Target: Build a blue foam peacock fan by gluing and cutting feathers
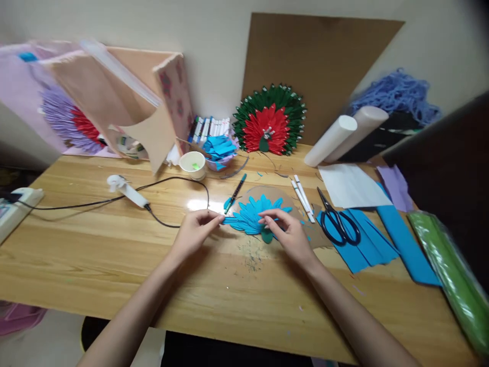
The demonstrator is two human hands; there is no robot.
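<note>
A fan of layered blue paper feathers [254,211] with a dark green paper body [267,234] lies on a piece of cardboard in the middle of the table. At its left edge my left hand [198,229] pinches a narrow blue paper feather [231,220] between thumb and fingertips. My right hand [292,237] hovers over the right part of the fan, close to the green body. Its thumb and fingers are curved with a small gap between them, and I see nothing held there. Whether its fingertips touch the feathers is unclear.
A capped marker [236,193] lies behind the fan, two white markers [303,199] to its right. Black scissors [338,221] rest on blue paper strips [367,239]. A corded glue gun [128,192] lies left. Behind stand a paper cup [193,164] and a red-green paper peacock [269,122].
</note>
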